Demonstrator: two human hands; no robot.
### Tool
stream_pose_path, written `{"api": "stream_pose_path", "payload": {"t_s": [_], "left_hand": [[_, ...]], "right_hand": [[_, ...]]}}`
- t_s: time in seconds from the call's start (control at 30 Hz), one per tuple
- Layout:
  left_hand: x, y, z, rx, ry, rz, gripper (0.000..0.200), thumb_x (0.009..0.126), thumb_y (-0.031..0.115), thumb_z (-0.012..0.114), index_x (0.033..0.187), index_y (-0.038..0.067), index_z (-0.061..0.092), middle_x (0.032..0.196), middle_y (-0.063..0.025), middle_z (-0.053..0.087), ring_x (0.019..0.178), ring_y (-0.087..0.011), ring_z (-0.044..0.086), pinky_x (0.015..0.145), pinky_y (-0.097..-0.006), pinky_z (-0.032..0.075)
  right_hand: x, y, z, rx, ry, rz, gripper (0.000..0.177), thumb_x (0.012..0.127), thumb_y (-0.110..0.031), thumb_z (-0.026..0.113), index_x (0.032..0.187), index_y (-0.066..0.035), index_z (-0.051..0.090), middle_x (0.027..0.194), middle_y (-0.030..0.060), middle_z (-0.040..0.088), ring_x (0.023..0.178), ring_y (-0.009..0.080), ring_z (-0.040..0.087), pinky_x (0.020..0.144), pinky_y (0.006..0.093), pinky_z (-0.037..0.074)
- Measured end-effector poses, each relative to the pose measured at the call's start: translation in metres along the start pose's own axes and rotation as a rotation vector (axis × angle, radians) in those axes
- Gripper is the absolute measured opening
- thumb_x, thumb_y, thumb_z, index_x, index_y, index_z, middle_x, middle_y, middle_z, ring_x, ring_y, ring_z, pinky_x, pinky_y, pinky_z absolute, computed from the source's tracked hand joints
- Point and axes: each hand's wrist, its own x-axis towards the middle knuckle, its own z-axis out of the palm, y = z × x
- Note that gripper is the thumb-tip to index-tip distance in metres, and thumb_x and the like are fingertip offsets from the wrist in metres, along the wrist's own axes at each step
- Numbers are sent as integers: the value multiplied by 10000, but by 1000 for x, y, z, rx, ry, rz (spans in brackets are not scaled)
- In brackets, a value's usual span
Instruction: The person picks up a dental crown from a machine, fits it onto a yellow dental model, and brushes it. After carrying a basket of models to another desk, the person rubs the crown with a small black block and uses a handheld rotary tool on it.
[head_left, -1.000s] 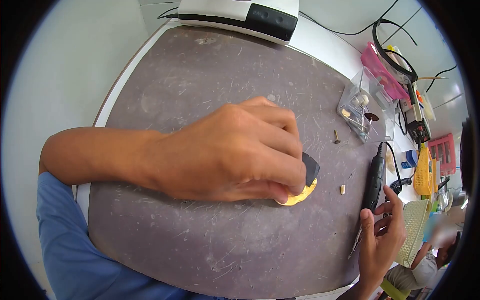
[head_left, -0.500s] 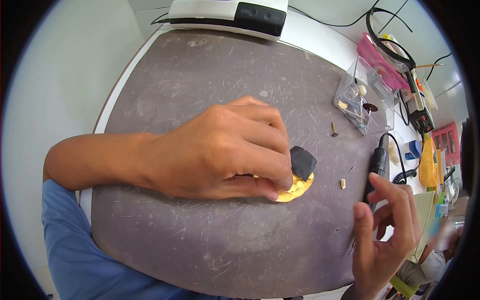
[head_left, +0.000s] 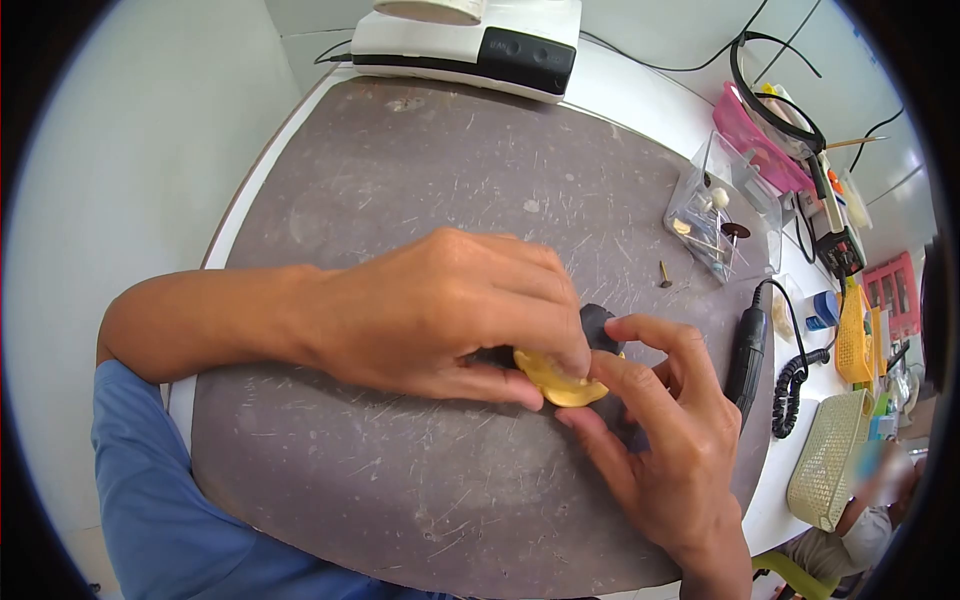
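A yellow dental cast (head_left: 560, 388) with a black part (head_left: 597, 322) at its far side lies low over the scratched mat, between both hands. My left hand (head_left: 450, 310) reaches in from the left, its fingers and thumb closed on the cast's left side. From the right, my right hand (head_left: 675, 430) grips the cast's right end, thumb at the near edge and fingers on top and against the black part. Fingers cover much of the cast, so its teeth are mostly hidden. Beside my right hand lies a black handpiece (head_left: 748, 360) with a coiled cord.
A small bur (head_left: 664, 274) lies on the mat (head_left: 400, 480) near a clear box (head_left: 765, 245) of rotary tools. At the back stands a white device (head_left: 430, 45). Pink (head_left: 745, 130), yellow (head_left: 855, 330) and cream (head_left: 830, 460) baskets line the right, where a person (head_left: 860, 540) sits.
My right hand has moved left from beside the handpiece onto the cast. The cast has turned or tilted slightly in my left hand. The small tooth-like piece on the mat no longer shows.
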Motion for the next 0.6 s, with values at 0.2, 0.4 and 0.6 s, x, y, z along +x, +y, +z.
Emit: {"api": "stream_pose_path", "payload": {"t_s": [0.2,0.4,0.6], "left_hand": [[2,9,-6,-272,52,-295,323,760,114,860,1046,25,737,1021,-112,743,936,-221,716,825,-317,573],[1,6,-5,-341,70,-302,341,765,115,862,1068,21,735,1024,-115,745,924,-190,714,809,-289,564],[1,5,-4,-386,77,-287,328,770,86,852,1069,14,735,1030,-122,743,924,-186,711,798,-281,554]], "right_hand": [[-1,-1,-6,129,52,49,331,788,-136,821,1072,-6,712,1064,126,642,591,99,515,518,254,420],[1,2,-3,133,109,9,336,793,-188,813,1074,-24,733,954,104,642,580,148,578,512,283,473],[2,2,-3,131,113,2,323,800,-202,811,1052,-14,737,932,100,642,594,150,586,517,281,474]]}}
